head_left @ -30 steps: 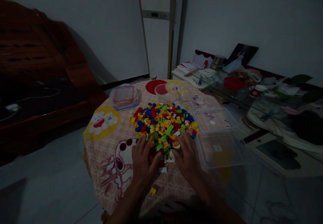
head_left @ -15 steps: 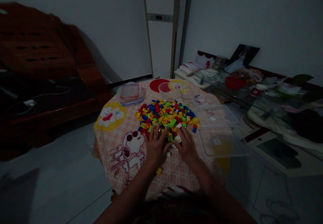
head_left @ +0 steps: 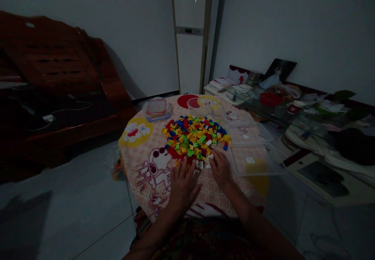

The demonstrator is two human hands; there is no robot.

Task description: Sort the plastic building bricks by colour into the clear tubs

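A heap of small toy building bricks (head_left: 195, 135) in red, yellow, blue, green and white lies on the round table. My left hand (head_left: 183, 183) is palm down at the heap's near edge, its fingers stretched and slightly apart, with nothing seen in its grasp. To the right, my right hand (head_left: 222, 170) rests low, fingertips beside a few white bricks (head_left: 199, 165) at the front of the heap. Its fingers are bent a little but loose, and no brick shows between them. The undersides of both hands are hidden.
Two clear plastic trays (head_left: 249, 164) stand right of the heap. Lidded containers (head_left: 157, 109) are stacked at the back left, and a clear round bowl (head_left: 197, 104) sits behind. A patterned cloth (head_left: 205, 191) covers the table. A cluttered glass-topped stand (head_left: 272, 113) is at right.
Both hands have drawn back toward me from the heap, the left one further. More white bricks now show between them. The yellow piece near my left wrist is no longer visible.
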